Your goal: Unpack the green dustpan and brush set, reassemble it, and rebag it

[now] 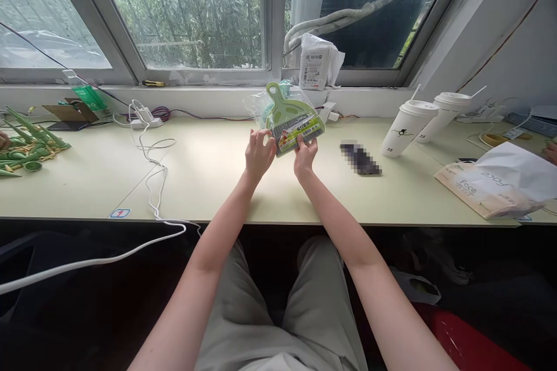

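Two grips: left hand (259,154), right hand (306,156) pinching bagged, labelled green dustpan (285,111); packet (467,188) reads "Face".

both forearms stretched forward, left hand (260,153) and right hand (305,155) near each other, fingers bent

Green dustpan (285,109) in clear plastic wrap (260,105); handle up, tilted, above the table; printed label (301,129) across its lower part.
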`<state>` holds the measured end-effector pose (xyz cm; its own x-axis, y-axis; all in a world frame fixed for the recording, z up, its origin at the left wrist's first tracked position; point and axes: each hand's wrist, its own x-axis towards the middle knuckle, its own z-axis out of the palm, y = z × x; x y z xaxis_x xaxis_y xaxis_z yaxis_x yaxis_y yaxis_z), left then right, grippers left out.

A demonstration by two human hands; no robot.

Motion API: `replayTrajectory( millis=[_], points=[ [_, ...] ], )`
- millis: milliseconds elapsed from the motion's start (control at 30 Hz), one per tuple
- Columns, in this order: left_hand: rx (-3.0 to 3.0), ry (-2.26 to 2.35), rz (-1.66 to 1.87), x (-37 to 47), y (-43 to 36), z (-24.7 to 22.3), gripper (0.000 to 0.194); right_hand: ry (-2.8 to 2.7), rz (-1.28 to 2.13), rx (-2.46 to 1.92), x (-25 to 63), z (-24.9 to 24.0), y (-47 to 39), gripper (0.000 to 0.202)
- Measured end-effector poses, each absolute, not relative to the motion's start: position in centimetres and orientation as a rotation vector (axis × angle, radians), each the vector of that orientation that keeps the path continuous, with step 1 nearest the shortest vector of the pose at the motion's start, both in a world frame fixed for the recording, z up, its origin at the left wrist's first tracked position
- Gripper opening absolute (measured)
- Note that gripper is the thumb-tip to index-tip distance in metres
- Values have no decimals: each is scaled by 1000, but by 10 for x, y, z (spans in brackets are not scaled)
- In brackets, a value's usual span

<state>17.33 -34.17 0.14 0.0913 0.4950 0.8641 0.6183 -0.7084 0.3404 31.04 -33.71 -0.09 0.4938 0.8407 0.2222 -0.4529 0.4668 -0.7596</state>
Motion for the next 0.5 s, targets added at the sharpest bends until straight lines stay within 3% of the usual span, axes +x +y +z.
replayTrajectory(
  millis=[200,500],
  points=[
    [-2219,-994,-1384,178,-342,3,24,-653,870,-649,312,-3,-334,47],
    [-2379,-1126,-1577,191,-355,12,30,-702,834,-667,310,-10,-329,47]
  ],
)
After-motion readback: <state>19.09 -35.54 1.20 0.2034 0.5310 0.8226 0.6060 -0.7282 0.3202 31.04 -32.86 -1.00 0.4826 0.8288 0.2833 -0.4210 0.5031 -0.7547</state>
